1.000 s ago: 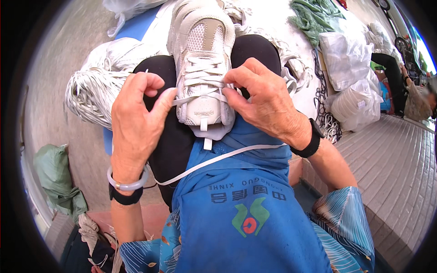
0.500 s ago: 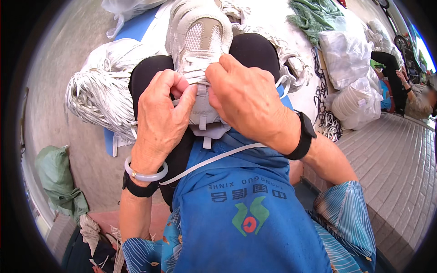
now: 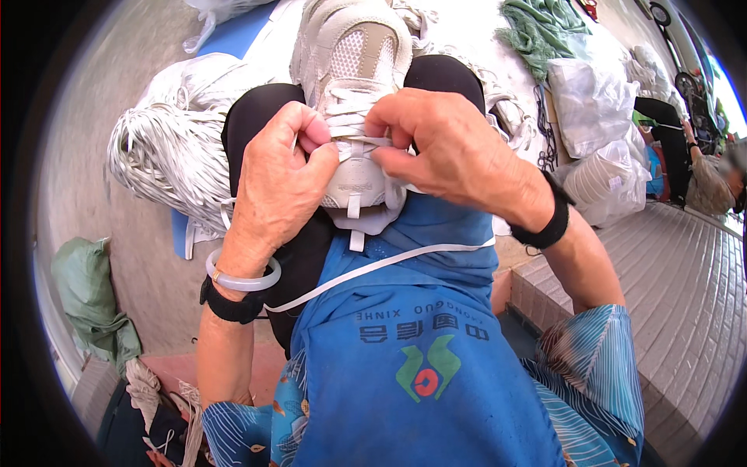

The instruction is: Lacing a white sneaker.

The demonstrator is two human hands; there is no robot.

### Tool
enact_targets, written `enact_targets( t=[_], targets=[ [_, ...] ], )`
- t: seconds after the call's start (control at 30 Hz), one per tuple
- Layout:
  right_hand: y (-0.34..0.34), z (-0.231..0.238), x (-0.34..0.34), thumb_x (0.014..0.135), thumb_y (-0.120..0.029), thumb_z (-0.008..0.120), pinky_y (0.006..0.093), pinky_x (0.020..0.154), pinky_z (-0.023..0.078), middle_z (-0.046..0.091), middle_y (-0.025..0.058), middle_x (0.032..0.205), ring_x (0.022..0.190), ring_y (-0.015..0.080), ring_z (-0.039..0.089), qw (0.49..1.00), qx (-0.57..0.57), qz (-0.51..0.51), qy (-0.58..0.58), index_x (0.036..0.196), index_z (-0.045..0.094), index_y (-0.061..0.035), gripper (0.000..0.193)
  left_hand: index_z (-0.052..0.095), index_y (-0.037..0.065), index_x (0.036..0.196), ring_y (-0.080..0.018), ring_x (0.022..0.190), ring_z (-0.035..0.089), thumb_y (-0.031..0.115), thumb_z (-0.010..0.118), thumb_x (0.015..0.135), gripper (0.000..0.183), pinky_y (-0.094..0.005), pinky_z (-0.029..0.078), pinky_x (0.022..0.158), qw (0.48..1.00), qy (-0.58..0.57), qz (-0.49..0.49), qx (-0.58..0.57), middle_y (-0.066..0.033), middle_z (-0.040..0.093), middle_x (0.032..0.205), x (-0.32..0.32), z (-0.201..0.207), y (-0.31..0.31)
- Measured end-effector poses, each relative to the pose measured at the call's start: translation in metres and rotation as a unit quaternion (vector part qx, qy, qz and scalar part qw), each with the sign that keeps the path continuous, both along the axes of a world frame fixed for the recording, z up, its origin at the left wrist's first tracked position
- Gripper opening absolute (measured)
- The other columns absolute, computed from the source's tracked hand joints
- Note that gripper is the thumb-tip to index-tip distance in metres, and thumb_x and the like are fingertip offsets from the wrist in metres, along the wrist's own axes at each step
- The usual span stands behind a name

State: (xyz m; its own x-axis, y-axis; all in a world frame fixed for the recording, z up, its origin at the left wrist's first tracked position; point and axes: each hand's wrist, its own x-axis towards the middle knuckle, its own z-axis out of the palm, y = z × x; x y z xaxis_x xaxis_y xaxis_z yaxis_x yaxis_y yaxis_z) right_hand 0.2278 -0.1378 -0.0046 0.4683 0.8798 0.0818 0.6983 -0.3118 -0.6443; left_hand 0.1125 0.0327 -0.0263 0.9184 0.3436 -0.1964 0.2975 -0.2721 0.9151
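Note:
A white and beige sneaker (image 3: 354, 58) rests between my knees, toe pointing away and tongue toward me. White shoelace (image 3: 348, 117) crosses its upper in several rows. At the left side of the lacing, my left hand (image 3: 284, 175) is closed, thumb and index finger pinching the lace near the upper eyelets. My right hand (image 3: 459, 156) is opposite, its thumb and index finger on the lace at the right side; the other fingers are curled. A loose white lace (image 3: 373, 268) runs over the blue apron (image 3: 420, 335) on my lap.
A large bundle of white laces (image 3: 167, 148) lies left of my knee. More sneakers (image 3: 510, 117) sit beyond my right knee. Clear plastic bags (image 3: 591, 109) and green netting (image 3: 541, 31) are at the right. A green sack (image 3: 89, 292) stands at left; another person (image 3: 700, 171) sits far right.
My right hand has shifted right and turned, its thumb and index finger now showing at the lace. The left hand stays at the left eyelets. The shoe has moved slightly right.

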Motion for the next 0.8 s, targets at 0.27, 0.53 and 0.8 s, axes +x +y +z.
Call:
enact_targets(
  t=[0.27, 0.53, 0.8],
  targets=[
    [0.005, -0.002, 0.000, 0.077, -0.010, 0.066, 0.0450, 0.062, 0.053, 0.062, 0.0135, 0.081, 0.071, 0.0362, 0.065, 0.992, 0.025, 0.040, -0.115, 0.083, 0.059, -0.0043, 0.011, 0.057, 0.001, 0.087, -0.0074, 0.064, 0.046, 0.009, 0.067, 0.083, 0.014, -0.0239, 0.043, 0.060, 1.000, 0.008, -0.013, 0.010, -0.0014, 0.054, 0.073, -0.001, -0.001, 0.001],
    [-0.007, 0.017, 0.018, 0.082, -0.015, 0.067, 0.0426, 0.063, 0.051, 0.063, 0.0146, 0.082, 0.069, 0.0356, 0.063, 0.999, 0.036, 0.035, -0.021, 0.087, 0.063, -0.0031, 0.013, 0.056, 0.002, 0.087, -0.0024, 0.061, 0.037, 0.008, 0.068, 0.082, 0.014, -0.0199, 0.035, 0.055, 0.999, -0.023, -0.020, -0.029, 0.0034, 0.050, 0.075, -0.008, -0.001, 0.002],
    [-0.019, -0.017, 0.001, 0.084, -0.007, 0.070, 0.0326, 0.062, 0.050, 0.061, 0.0100, 0.080, 0.070, 0.0243, 0.063, 0.995, 0.088, -0.016, 0.032, 0.095, 0.068, -0.0036, 0.012, 0.059, 0.002, 0.087, -0.0021, 0.058, 0.033, 0.001, 0.069, 0.078, 0.013, -0.0190, 0.030, 0.052, 0.998, -0.049, -0.029, 0.000, 0.0030, 0.049, 0.081, -0.013, -0.010, -0.001]
  ],
)
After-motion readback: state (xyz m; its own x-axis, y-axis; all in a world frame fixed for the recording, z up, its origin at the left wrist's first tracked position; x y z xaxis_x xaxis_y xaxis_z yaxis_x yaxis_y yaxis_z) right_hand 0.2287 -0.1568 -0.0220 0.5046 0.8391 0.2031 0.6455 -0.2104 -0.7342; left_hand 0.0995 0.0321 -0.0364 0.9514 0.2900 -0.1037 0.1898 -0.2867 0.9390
